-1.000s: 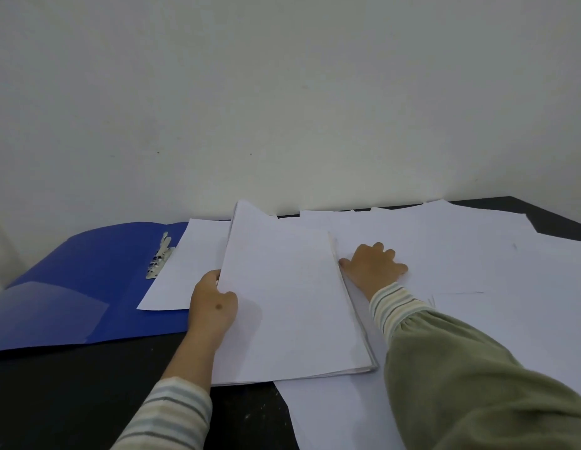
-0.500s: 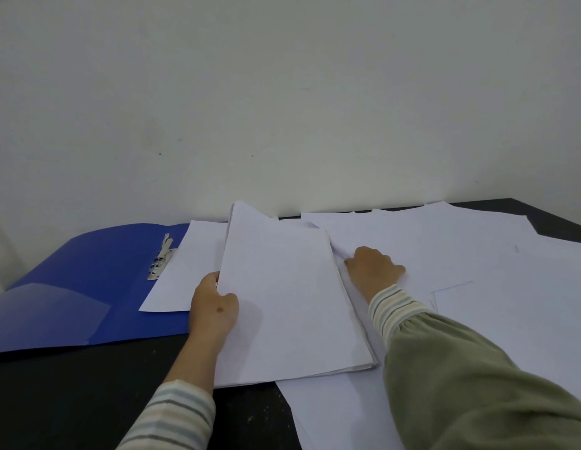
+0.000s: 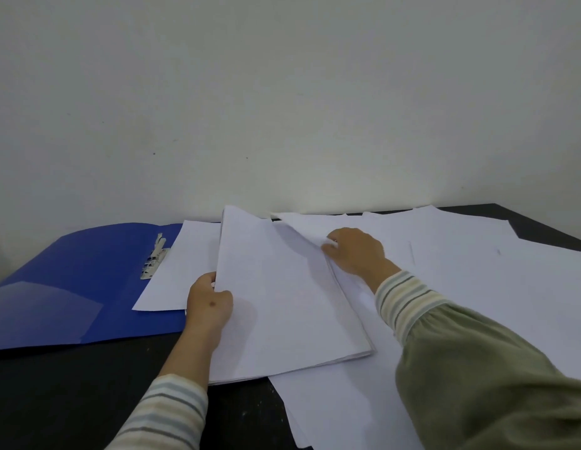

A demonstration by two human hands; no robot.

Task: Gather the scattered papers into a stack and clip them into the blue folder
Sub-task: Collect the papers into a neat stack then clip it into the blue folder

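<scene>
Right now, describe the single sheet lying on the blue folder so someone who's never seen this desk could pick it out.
Start at the open blue folder on the left of the dark table. One white sheet lies across its right half, just right of the metal clip. Unlike the stack the left hand grips, it lies flat, alone and untouched.

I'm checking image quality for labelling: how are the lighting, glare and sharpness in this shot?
Head view: soft, dim, even light; faint shadow beside the left hand on the paper stack; mild sheen on the blue folder pocket; slightly soft overall, table edge bowed by the wide lens.
</scene>
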